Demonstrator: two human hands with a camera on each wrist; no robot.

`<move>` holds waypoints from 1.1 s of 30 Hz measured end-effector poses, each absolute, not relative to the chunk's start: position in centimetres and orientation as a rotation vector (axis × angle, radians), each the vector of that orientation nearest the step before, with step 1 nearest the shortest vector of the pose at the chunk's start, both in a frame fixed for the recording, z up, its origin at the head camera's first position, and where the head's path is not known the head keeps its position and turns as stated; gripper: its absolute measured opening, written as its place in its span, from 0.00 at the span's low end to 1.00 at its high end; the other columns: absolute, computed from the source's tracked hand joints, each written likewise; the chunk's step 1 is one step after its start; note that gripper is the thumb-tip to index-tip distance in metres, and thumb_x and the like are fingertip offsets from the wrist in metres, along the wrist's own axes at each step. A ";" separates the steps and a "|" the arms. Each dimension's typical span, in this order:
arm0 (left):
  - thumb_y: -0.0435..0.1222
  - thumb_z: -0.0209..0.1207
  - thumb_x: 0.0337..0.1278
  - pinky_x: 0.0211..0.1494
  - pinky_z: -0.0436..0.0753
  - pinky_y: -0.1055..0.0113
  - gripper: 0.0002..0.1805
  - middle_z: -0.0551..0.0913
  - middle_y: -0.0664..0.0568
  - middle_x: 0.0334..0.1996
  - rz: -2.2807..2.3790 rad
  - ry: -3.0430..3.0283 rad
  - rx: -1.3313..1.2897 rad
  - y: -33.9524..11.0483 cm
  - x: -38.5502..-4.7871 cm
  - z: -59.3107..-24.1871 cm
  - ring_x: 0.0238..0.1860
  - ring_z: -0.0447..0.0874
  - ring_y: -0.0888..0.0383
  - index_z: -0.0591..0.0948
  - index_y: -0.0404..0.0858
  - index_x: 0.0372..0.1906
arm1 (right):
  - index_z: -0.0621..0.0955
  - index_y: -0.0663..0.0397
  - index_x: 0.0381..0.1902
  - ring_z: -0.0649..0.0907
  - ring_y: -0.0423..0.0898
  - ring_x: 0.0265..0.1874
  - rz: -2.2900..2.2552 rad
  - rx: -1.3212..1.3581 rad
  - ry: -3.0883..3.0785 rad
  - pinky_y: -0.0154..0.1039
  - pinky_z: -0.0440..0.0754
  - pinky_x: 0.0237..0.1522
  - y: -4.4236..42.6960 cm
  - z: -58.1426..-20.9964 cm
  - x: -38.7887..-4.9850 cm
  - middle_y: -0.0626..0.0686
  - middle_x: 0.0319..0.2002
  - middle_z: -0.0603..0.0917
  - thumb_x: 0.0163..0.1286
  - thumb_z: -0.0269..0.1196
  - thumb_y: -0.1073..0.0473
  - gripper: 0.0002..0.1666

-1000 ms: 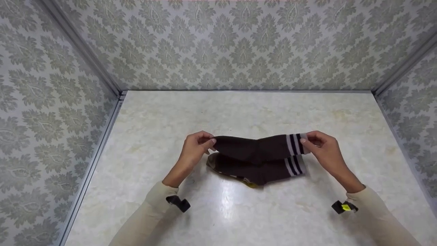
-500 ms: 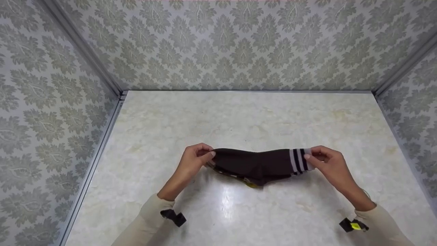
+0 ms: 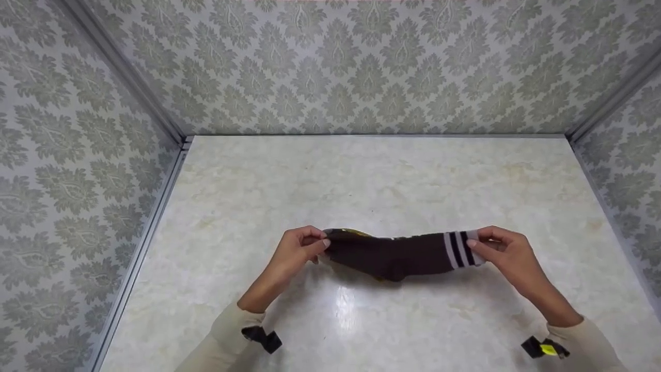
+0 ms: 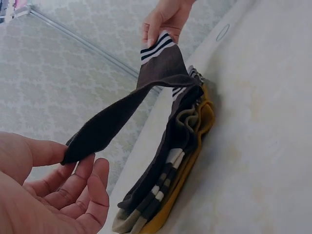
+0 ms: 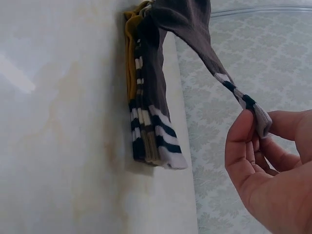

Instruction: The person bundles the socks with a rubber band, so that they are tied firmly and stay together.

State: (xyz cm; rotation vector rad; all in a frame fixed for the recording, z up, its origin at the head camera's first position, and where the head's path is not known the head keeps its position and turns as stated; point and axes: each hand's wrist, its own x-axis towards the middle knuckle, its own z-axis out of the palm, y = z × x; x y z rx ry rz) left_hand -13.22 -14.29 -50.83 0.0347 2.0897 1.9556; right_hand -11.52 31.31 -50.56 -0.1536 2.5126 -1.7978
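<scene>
Sock pile mostly hidden behind the brown sock in the head view, tabletop cut off along its near edge, sleeves cropped.

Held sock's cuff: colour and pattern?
Cuff: alternating pale grey and black bands, best in the head view.

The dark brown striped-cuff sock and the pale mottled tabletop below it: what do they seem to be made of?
The dark brown striped-cuff sock looks like soft, matte knitted fabric, since it bends limply in mid-air; cotton or a blend, perhaps. The pale mottled tabletop looks hard, smooth and slightly glossy, as it reflects glare; probably laminate, though stone is possible.
</scene>
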 end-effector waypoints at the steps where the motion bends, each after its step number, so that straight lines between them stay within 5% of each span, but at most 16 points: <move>1: 0.30 0.67 0.73 0.38 0.83 0.65 0.05 0.89 0.51 0.33 1.947 2.100 0.038 -14.2 -13.4 -51.0 0.34 0.89 0.54 0.86 0.31 0.45 | 0.87 0.69 0.53 0.92 0.41 0.43 -1.795 -0.145 2.507 0.34 0.88 0.39 31.4 -50.7 -11.6 0.52 0.47 0.90 0.79 0.71 0.63 0.14; 7: 0.29 0.67 0.72 0.35 0.84 0.64 0.03 0.90 0.50 0.31 1.828 2.262 0.021 -13.7 -14.5 -52.4 0.33 0.90 0.46 0.87 0.32 0.43 | 0.87 0.69 0.53 0.90 0.40 0.39 -1.732 -0.138 2.523 0.35 0.88 0.39 31.3 -52.3 -12.6 0.55 0.46 0.90 0.79 0.72 0.61 0.14; 17: 0.29 0.69 0.69 0.35 0.80 0.67 0.02 0.89 0.52 0.29 1.613 2.597 0.093 -13.0 -15.7 -53.1 0.28 0.82 0.62 0.90 0.34 0.39 | 0.89 0.68 0.53 0.88 0.36 0.38 -1.539 -0.201 2.668 0.31 0.85 0.38 31.0 -53.9 -14.0 0.61 0.45 0.91 0.78 0.70 0.65 0.11; 33: 0.30 0.71 0.69 0.31 0.78 0.64 0.02 0.88 0.52 0.27 1.512 2.734 0.112 -12.8 -16.1 -53.8 0.23 0.78 0.63 0.91 0.35 0.37 | 0.88 0.68 0.50 0.86 0.40 0.36 -1.325 -0.087 2.803 0.30 0.81 0.34 30.8 -55.0 -14.9 0.58 0.40 0.91 0.74 0.74 0.63 0.13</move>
